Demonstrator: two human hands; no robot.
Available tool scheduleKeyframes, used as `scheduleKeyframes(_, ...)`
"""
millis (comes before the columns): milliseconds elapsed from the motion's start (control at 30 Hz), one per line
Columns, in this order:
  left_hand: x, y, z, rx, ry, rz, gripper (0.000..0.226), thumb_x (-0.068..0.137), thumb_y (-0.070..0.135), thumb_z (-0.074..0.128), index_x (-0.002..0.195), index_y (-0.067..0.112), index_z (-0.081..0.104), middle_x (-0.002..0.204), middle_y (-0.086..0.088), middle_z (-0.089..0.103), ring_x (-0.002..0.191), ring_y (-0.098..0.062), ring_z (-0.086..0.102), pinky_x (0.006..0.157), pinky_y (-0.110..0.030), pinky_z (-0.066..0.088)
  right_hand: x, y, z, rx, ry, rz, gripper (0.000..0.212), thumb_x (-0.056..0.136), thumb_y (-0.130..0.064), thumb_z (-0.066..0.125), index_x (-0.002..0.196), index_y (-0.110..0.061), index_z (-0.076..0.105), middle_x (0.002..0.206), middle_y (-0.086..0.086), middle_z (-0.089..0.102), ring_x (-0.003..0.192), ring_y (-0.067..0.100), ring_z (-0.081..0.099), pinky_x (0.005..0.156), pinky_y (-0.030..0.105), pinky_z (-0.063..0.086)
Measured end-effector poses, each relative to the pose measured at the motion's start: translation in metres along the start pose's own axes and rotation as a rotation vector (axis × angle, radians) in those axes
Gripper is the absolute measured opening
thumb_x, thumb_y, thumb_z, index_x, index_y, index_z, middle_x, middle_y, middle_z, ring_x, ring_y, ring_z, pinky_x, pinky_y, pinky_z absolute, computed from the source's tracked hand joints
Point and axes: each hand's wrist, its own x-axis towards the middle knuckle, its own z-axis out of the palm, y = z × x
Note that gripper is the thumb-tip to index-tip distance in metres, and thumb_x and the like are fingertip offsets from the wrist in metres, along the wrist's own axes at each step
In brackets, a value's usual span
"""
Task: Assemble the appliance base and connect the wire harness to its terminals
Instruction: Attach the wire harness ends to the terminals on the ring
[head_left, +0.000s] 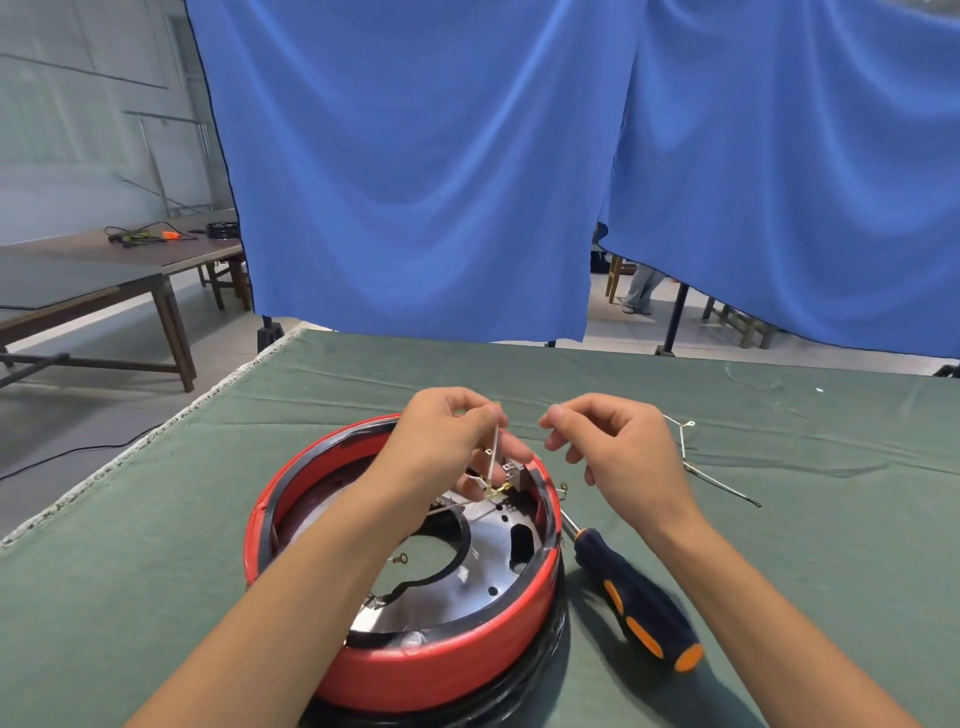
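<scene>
A round red appliance base (447, 670) with a black rim and a shiny metal plate (483, 566) inside lies on the green cloth. My left hand (441, 447) hovers over its far side, pinching a thin pale wire (494, 449) that runs down to brass terminals (498, 489) by the inner wall. My right hand (618, 452) hangs just right of the base with thumb and forefinger pinched together; whether it grips anything is unclear. A second wire harness (693, 467) with ring lugs lies on the cloth behind my right hand.
A screwdriver (639, 603) with a dark blue and orange handle lies right of the base, tip toward it. The green cloth (156, 571) covers the table. A blue curtain (467, 182) hangs behind. Brown tables (104, 270) stand at the left.
</scene>
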Motion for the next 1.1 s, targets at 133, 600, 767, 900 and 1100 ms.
scheduleKeyframes(133, 0.004, -0.006, -0.007, 0.176, -0.071, -0.117, 0.019, 0.091, 0.015, 0.060, 0.074, 0.009, 0.068, 0.052, 0.001, 0.060, 0.038, -0.010, 0.046, 0.038, -0.016, 0.035, 0.001, 0.012, 0.003, -0.165, 0.030, 0.023, 0.014, 0.084, -0.016, 0.065, 0.078, -0.027, 0.070, 0.071, -0.009, 0.069, 0.063, 0.004, 0.058, 0.061, 0.023, 0.045)
scheduleKeyframes(600, 0.017, -0.008, -0.020, 0.366, -0.178, -0.253, 0.013, 0.087, 0.011, 0.063, 0.077, 0.005, 0.070, 0.062, -0.004, 0.070, 0.037, -0.008, 0.047, 0.036, -0.015, 0.036, 0.000, 0.026, 0.025, -0.306, -0.153, 0.039, 0.021, 0.090, -0.018, 0.057, 0.103, -0.026, 0.071, 0.087, -0.016, 0.067, 0.080, 0.005, 0.064, 0.081, 0.029, 0.050)
scheduleKeyframes(767, 0.014, -0.015, -0.017, 0.393, -0.233, -0.345, 0.020, 0.092, 0.010, 0.054, 0.082, 0.004, 0.070, 0.060, 0.000, 0.066, 0.040, -0.007, 0.041, 0.036, -0.014, 0.025, 0.001, 0.031, 0.025, -0.301, -0.142, 0.032, 0.021, 0.090, -0.019, 0.058, 0.103, -0.025, 0.072, 0.086, -0.020, 0.066, 0.077, -0.005, 0.061, 0.075, 0.021, 0.048)
scheduleKeyframes(900, 0.017, -0.018, -0.016, 0.394, -0.201, -0.345, 0.020, 0.092, 0.011, 0.054, 0.085, 0.002, 0.070, 0.056, 0.002, 0.064, 0.039, -0.006, 0.039, 0.037, -0.014, 0.022, 0.000, 0.032, 0.026, -0.312, -0.131, 0.017, 0.021, 0.091, -0.020, 0.056, 0.104, -0.026, 0.072, 0.086, -0.022, 0.065, 0.077, -0.008, 0.059, 0.073, 0.015, 0.045)
scheduleKeyframes(1100, 0.017, -0.021, -0.013, 0.382, -0.180, -0.342, 0.020, 0.092, 0.011, 0.056, 0.079, 0.005, 0.071, 0.055, 0.002, 0.063, 0.038, -0.006, 0.040, 0.036, -0.014, 0.024, -0.001, 0.032, 0.026, -0.313, -0.115, 0.016, 0.022, 0.091, -0.020, 0.056, 0.104, -0.025, 0.073, 0.086, -0.021, 0.065, 0.081, -0.001, 0.062, 0.076, 0.020, 0.046)
